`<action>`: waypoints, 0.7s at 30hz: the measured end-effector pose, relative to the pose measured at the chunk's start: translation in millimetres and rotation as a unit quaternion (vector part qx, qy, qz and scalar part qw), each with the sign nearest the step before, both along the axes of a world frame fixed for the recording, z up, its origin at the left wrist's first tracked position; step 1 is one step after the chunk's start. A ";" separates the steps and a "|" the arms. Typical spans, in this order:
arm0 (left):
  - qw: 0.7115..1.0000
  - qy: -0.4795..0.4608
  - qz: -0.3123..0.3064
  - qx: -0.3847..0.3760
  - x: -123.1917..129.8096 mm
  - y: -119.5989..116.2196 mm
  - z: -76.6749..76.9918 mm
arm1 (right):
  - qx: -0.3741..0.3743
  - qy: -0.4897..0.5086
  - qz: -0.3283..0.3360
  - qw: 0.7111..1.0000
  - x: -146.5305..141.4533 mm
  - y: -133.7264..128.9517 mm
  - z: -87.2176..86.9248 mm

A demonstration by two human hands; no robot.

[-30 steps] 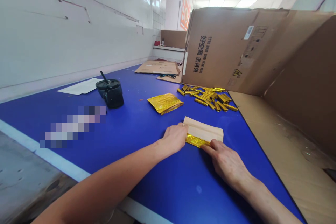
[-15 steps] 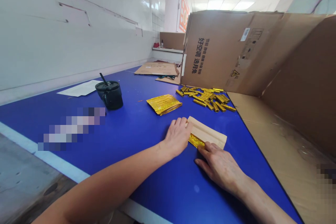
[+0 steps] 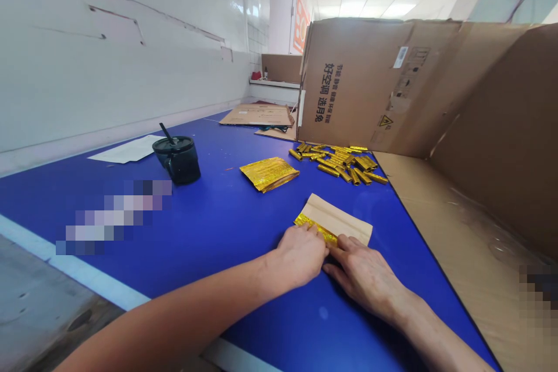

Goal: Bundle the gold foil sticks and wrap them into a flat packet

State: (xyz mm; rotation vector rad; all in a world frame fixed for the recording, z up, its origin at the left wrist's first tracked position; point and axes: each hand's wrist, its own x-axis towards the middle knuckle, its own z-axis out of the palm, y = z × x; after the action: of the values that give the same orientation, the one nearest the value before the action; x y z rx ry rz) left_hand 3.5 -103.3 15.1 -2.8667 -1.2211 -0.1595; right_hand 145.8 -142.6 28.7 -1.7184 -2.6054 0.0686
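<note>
Two hands: the left hand [image 3: 300, 256] and the right hand [image 3: 361, 274] lie side by side at 6 o'clock, near the front of the blue table [image 3: 209, 226], almost touching each other.
Left fingers [image 3: 311, 235]: released, not clenched; they press down on the gold foil strip [image 3: 311, 225].
Right fingers [image 3: 344, 247]: also flat and unclenched, on the foil's right end, where it meets the tan paper.
Tan paper [image 3: 335, 218]: at 12 o'clock from the hands, lying flat on the table, with the foil strip along its near edge.
Blurred patch [image 3: 113, 215]: at 9 o'clock, too obscured to tell what it is.
White sheet [image 3: 126, 151]: at 10 o'clock, lying by the wall [image 3: 131, 70].
Black cup [image 3: 177, 160]: at 10 o'clock, with a lid and a straw, standing upright.
Flat cardboard [image 3: 257, 116]: at 11 o'clock, at the far end of the table.
Gold packet [image 3: 269, 174]: at 11 o'clock, lying well apart from the hands.
Gold tubes [image 3: 337, 161]: at 12 o'clock, in a loose pile.
Cardboard box [image 3: 357, 81]: at 1 o'clock, standing open behind the tubes, with a cardboard sheet [image 3: 457, 215] spreading to the right of the table.
</note>
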 end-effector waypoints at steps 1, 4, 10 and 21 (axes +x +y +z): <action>1.000 -0.010 0.006 -0.001 -0.7 0.9 -0.5 | 0.001 0.000 0.001 1.000 0.0 -0.3 0.2; 0.999 -0.035 0.028 0.003 -3.8 6.6 -2.5 | 0.001 0.006 0.008 1.000 -0.8 -1.9 0.5; 0.997 -0.063 0.005 -0.046 -10.1 27.1 -9.7 | -0.014 0.054 0.040 0.998 -7.2 -7.6 -1.5; 0.993 -0.099 0.021 -0.069 -5.4 30.8 -12.1 | -0.028 0.238 0.031 0.970 5.1 -3.7 4.7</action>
State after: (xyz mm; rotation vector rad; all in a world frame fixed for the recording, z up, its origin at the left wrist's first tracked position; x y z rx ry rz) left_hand -1.9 -72.5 2.9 -2.9994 -1.3754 -0.3811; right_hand 150.9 -146.3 33.4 -1.4116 -2.3126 0.4934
